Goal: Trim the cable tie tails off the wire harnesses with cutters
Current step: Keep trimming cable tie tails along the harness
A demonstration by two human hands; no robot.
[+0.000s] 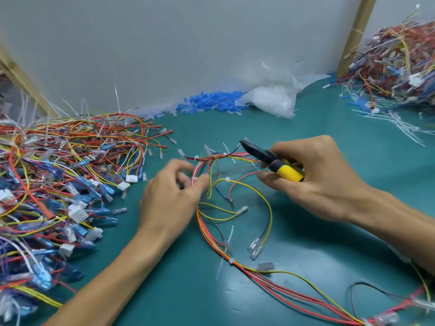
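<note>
The wire harness (226,189) being worked lies mid-desk on the green desk (329,255), its red, yellow and black leads looping from between the two hands down to the near right corner. The left hand (171,201) is blurred; its fingers (202,180) look pressed together on the red leads beside a white tie head, though the blur makes the exact pinch hard to tell. The right hand (313,177) is wrapped around the yellow handles of the cutters (270,161), the black nose pointing far-left over the taped bundle; whether the blades are parted I cannot tell.

Several cable tie tails (229,236) stand off the near run of the harness untrimmed, and another short tail (226,148) sits near the cutter nose.

The main risk, as I judge it, is the blades closing on a lead instead of the tail: thin wires crowd right against the tie heads, and the black lead passes just under the nose. A cut made while the left hand is moving could nick insulation, or catch a fingertip. A cut too far from the head would leave a sharp stub. A loose harness could also snag the untrimmed pile (58,184) at left, tangling sorted and unsorted work. Snipped tails may fly toward the far-right pile (400,55).
</note>
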